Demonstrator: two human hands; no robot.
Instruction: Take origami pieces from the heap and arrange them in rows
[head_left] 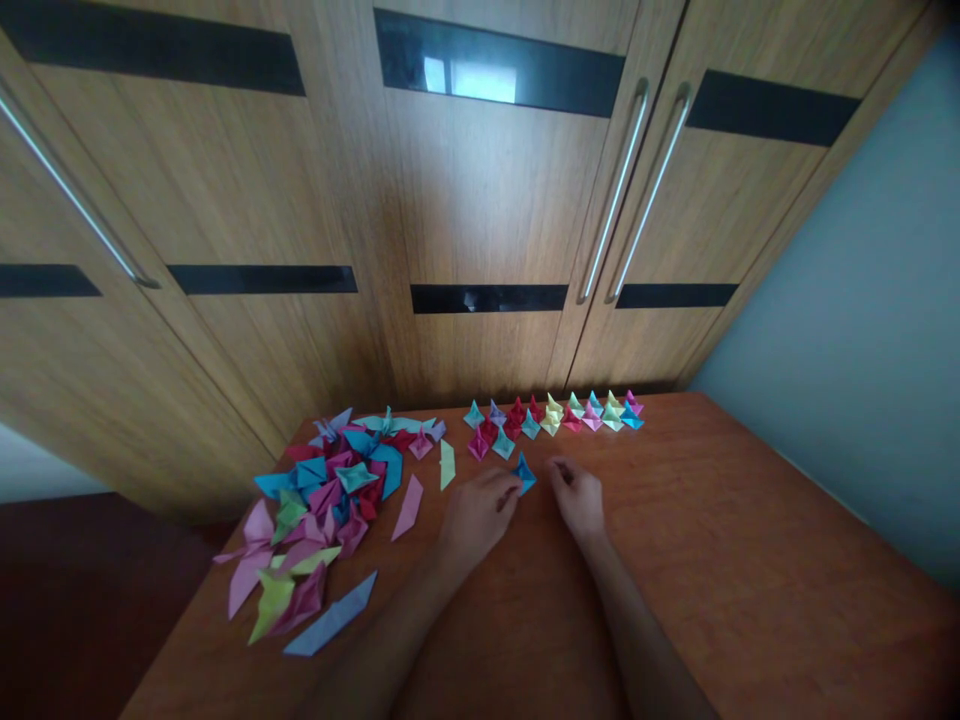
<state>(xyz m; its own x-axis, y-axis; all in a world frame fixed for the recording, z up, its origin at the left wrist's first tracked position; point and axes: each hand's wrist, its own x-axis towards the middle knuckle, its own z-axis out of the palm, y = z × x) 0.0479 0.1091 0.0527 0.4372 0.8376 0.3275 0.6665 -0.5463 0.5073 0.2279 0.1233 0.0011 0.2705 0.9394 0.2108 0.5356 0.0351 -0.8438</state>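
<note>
Between my hands, a small blue folded-paper boat with a pointed peak is just above or on the wooden table. My left hand pinches its left side between thumb and fingers. My right hand is a short way to the right, apart from the boat, its fingers curled together; whether anything small is in them I cannot make out. Beyond my hands stand rows of small folded-paper boats in several colours, among them a teal one and a magenta one.
A heap of folded paper pieces covers the table's left side. Loose flat strips, one pink, one pale green and one lavender, lie near it. A wooden wardrobe stands behind the table; a wall is at right.
</note>
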